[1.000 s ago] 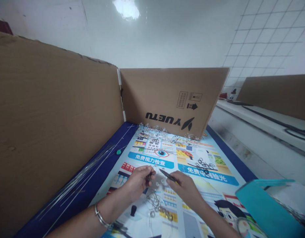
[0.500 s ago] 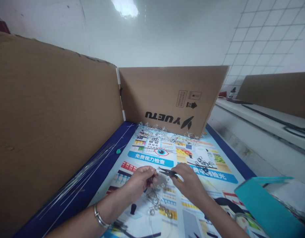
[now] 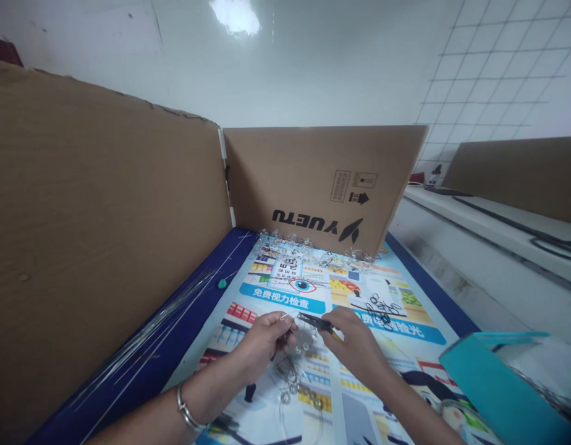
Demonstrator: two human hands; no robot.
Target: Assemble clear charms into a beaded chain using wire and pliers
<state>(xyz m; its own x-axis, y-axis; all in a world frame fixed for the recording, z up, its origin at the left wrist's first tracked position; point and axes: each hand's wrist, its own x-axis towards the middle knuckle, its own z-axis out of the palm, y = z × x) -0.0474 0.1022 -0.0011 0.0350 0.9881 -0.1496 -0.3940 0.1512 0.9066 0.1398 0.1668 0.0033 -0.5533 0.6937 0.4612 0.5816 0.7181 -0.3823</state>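
Observation:
My left hand, with a silver bangle at the wrist, is closed in a pinch on a thin wire. A short bit of it shows above the thumb. My right hand is wrapped round pliers with dark jaws and a yellow-and-black handle. Their tips point left, close to my left fingertips; whether they grip the wire I cannot tell. Below the hands, a tangle of wire with clear round beads hangs or lies over the printed mat; its link to the pinched wire is unclear.
Long loose wires lie along the left cardboard wall. A green lump sits nearby. Clear beaded wire pieces line the back, before another cardboard panel. Black loops and a teal box are at right.
The pliers have turned slightly, showing more of their jaws, and their tips sit a little apart from my left fingers. A bit of wire now shows above my left thumb.

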